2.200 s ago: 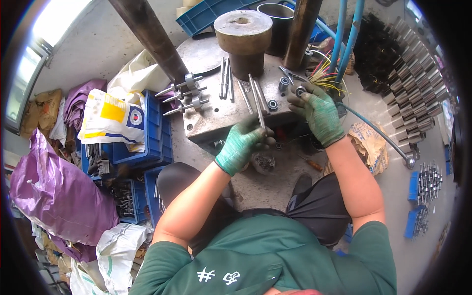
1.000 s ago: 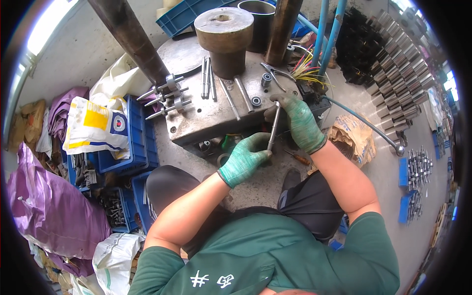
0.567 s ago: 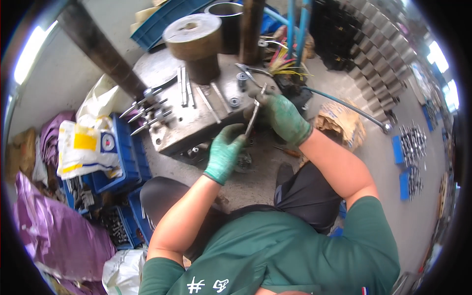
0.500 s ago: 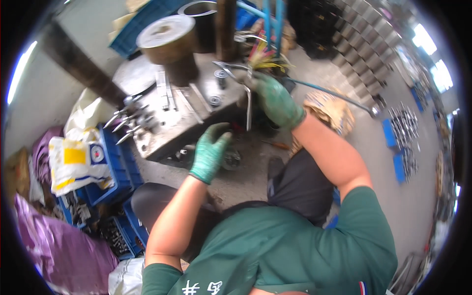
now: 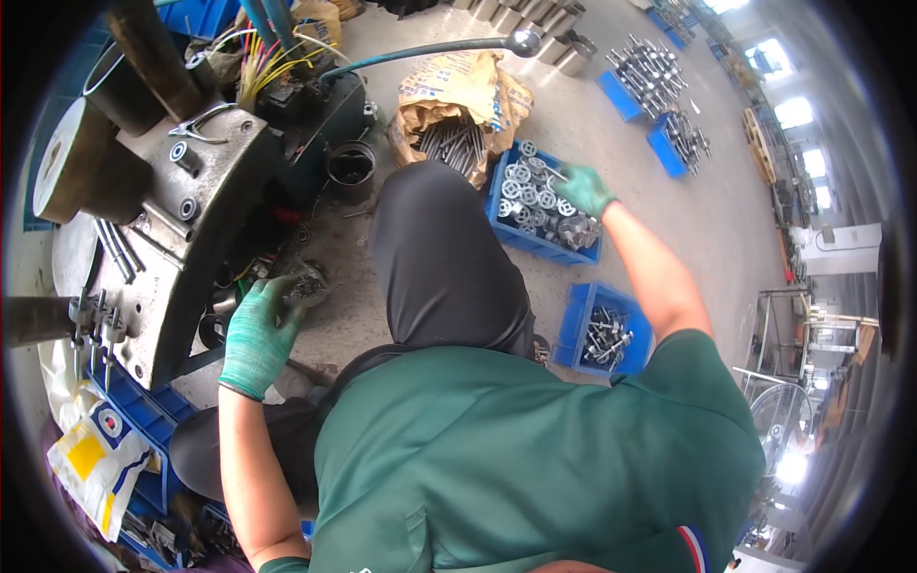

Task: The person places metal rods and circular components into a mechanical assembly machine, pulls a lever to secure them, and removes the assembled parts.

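My right hand [image 5: 585, 189], in a green glove, is out to the right over a blue bin [image 5: 546, 246] of round, spoked metal parts [image 5: 535, 196]. Its fingers are closed on a thin metal rod [image 5: 555, 174], whose far end is hard to tell from the parts below. My left hand [image 5: 263, 329], gloved alike, is beside a small container of small metal pieces [image 5: 308, 284]. Its fingers are curved but apart, with nothing visible between them. Pliers [image 5: 201, 124] lie on the heavy metal block [image 5: 205, 229] at the left, near two short cylindrical pieces with ringed tops.
A long lever [image 5: 420, 53] with a ball end reaches across above a torn paper sack [image 5: 458, 91] of metal rods. A smaller blue bin [image 5: 604, 329] of metal parts stands right of my knee. A dark bucket [image 5: 351, 170] is beside the block. Further bins stand on the floor.
My view has turned right. My right hand has moved from the block's edge out over the blue bin. My left hand has come down near the small container.
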`<state>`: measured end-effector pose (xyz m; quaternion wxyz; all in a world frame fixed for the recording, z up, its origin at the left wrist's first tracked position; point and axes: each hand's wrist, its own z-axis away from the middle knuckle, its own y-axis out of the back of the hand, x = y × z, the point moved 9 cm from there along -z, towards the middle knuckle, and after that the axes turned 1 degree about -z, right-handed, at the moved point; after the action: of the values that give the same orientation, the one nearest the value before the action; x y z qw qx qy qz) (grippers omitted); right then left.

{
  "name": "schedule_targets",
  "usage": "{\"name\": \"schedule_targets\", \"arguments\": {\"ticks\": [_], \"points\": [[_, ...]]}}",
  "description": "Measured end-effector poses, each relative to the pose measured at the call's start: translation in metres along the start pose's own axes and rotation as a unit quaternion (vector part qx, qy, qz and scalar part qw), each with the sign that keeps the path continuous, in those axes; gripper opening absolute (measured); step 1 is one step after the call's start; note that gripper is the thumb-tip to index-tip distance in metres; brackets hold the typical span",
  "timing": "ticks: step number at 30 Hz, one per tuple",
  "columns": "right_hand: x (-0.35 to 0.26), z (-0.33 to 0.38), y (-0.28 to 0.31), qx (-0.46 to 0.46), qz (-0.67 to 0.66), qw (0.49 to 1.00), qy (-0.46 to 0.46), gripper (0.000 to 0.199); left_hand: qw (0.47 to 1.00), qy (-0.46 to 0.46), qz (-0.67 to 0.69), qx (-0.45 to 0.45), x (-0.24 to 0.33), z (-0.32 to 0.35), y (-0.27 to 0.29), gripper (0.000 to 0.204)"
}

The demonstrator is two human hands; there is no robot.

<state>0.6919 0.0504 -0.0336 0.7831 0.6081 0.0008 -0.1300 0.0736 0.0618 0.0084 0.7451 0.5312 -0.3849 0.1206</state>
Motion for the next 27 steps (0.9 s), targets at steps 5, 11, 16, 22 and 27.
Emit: {"name": "schedule_targets", "arguments": {"ticks": [5, 11, 16, 22, 27], "points": [[0.147, 0.099, -0.068, 0.086, -0.060, 0.955, -0.278, 0.051, 1.000, -0.015, -0.005, -0.013, -0.004, -0.001, -0.013, 0.043], [0.136, 0.089, -0.072, 0.009, -0.043, 0.978, -0.203, 0.046, 0.998, 0.016, -0.006, -0.059, -0.026, -0.004, -0.038, 0.040], [0.092, 0.029, -0.052, -0.146, 0.156, 0.970, -0.115, 0.030, 0.993, 0.021, -0.079, -0.090, -0.032, -0.007, -0.046, 0.038], [0.075, -0.013, -0.114, -0.369, 0.414, 0.831, 0.038, 0.033, 0.991, 0.039, -0.099, -0.086, -0.041, -0.006, -0.044, 0.038], [0.082, 0.061, -0.097, -0.199, 0.110, 0.957, -0.182, 0.073, 0.989, 0.064, -0.099, -0.085, -0.054, 0.007, -0.038, 0.038]]}}
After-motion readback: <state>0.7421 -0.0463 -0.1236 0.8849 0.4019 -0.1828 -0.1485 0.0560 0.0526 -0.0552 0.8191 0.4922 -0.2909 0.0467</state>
